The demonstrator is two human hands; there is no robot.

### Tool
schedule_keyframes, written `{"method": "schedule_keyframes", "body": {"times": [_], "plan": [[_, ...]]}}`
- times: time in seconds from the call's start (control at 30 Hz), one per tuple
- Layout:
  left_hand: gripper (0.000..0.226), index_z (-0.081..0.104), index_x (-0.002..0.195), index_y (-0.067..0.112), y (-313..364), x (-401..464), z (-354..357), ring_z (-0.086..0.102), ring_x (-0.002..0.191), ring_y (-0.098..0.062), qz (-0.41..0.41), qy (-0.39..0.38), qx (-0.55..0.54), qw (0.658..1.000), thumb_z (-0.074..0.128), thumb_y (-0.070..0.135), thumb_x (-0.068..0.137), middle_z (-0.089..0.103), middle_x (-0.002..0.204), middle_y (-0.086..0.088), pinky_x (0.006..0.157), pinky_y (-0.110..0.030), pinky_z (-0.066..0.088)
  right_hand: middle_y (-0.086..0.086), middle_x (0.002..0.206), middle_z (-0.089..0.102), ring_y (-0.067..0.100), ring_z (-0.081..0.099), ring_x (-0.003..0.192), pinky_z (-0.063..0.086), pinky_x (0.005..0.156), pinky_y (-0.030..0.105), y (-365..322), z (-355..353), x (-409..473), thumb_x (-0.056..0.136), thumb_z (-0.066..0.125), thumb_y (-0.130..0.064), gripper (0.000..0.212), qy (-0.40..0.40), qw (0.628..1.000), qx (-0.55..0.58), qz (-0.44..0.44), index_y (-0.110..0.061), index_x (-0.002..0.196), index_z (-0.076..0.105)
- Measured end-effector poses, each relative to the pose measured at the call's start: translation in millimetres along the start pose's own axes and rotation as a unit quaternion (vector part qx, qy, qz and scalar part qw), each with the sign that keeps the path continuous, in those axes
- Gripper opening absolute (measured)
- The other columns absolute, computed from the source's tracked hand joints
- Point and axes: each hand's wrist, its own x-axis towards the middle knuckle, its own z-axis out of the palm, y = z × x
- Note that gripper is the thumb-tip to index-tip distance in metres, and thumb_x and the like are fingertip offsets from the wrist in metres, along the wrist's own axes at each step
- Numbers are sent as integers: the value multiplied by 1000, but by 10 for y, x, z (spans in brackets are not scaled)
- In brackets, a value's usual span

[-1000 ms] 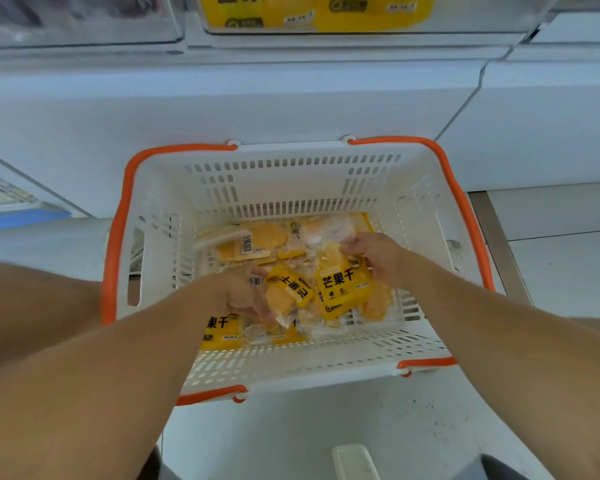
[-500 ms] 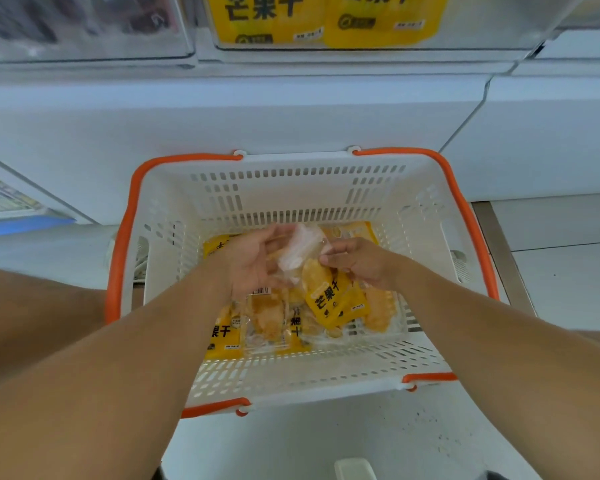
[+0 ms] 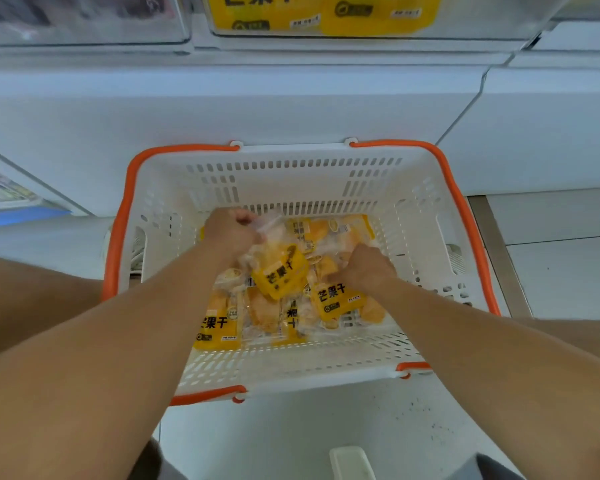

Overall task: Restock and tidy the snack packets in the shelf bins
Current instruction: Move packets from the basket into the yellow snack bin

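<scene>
Slotted basket (image 3: 291, 174), hands gripping glossy packets (image 3: 279, 275)

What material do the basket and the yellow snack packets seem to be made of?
The basket looks like matte white moulded plastic, judging by its slotted walls, with an orange rim. The snack packets look like glossy thin plastic film: partly clear, crinkled, with printed yellow labels.

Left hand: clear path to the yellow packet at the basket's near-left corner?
Probably yes. That near-left packet lies on top with nothing covering it, right beside the left forearm. But the left hand already grips a clear-ended packet, so it would have to let go first.
</scene>
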Motion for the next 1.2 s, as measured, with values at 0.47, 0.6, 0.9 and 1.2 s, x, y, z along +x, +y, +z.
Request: {"method": "schedule_keyframes", "body": {"times": [0.47, 0.6, 0.9, 1.2], "plan": [[64, 52, 138, 0, -138, -183, 104, 60, 116, -30, -99, 17, 18, 995, 78, 24, 85, 54, 141, -15, 94, -35, 50, 15, 107, 72, 28, 71, 95, 59, 88, 41, -80, -26, 59, 71, 90, -18, 62, -190, 967, 159, 65, 0, 123, 63], [60, 45, 142, -1, -157, -210, 193, 58, 91, -18, -78, 4, -35, 996, 69, 22, 93, 50, 143, -14, 79, -31, 48, 13, 99, 76, 25, 74, 87, 59, 88, 40, 226, -709, -16, 84, 79, -17, 26, -374, 912, 166, -15, -3, 104, 71], [33, 65, 100, 8, 439, -190, 211, 59, 55, -17, -43, -94, -114, 988, 75, 36, 86, 66, 64, -5, 51, -22, 47, 17, 112, 74, 30, 74, 95, 61, 84, 45, -43, -791, -208, 88, 67, -20, 30, -297, 843, 434, -110, -7, 115, 67], [92, 60, 127, 9, 973, -162, 286, 68, 97, -45, -170, -79, -374, 908, 73, 66, 57, 69, 116, -20, 86, -65, 51, 8, 109, 76, 30, 72, 99, 60, 85, 49, -412, -1403, -954, 96, 59, -51, 41, -280, 884, 344, -146, -16, 116, 67]]}}
